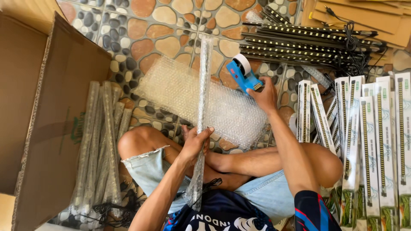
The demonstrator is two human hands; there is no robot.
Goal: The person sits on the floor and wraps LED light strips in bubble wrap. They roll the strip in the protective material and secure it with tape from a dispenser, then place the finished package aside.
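Lying at far left, wrapped bars (102, 145) rest beside a cardboard box (38, 107). The left hand (195, 143) has its grip closed around a bubble-wrapped bar (202, 111) held upright over the bubble wrap sheet (201, 100) on the floor (171, 25). The right hand (266, 96) grips a blue tape dispenser (243, 75); boxed strips (368, 141) lie right.

Two bare hands, apart

Left hand (195, 143) closed in a grip near the knees; right hand (265, 96) reaches forward, arm extended, fingers curled.
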